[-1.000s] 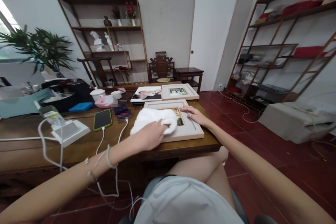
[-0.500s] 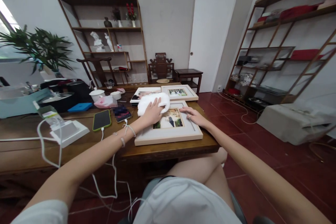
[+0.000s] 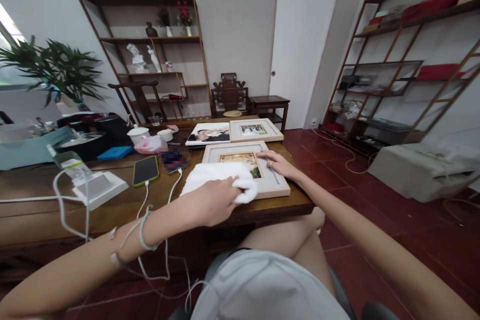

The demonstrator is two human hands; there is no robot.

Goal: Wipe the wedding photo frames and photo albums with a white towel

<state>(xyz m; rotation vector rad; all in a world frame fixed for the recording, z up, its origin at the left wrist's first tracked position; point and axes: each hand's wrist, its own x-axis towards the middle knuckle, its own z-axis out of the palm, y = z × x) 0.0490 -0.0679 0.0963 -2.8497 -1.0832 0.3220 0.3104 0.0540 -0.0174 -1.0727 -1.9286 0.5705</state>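
A picture frame (image 3: 275, 187) with a pale wooden edge and a photo inside lies flat at the table's near edge. My left hand (image 3: 215, 200) is closed on a white towel (image 3: 212, 174), which is pressed over the near left part of that frame and hides some of the photo. On the frame's right side rests my right hand (image 3: 276, 162), fingers stretched out and holding nothing. Just behind lie a second framed photo (image 3: 255, 131) and, to its left, an unframed photo panel (image 3: 208, 134).
Left on the wooden table (image 3: 112, 215) are a green-rimmed phone (image 3: 145, 171), another phone (image 3: 174, 160), a pink-and-white plastic bag (image 3: 150, 145), a blue box (image 3: 114, 153) and a white box (image 3: 99, 190). White charging cables (image 3: 167, 255) hang over the table's front edge.
My left hand has pulled the towel from the frame's far left part toward me, down to its near edge. My right hand has stayed on the frame's right side.
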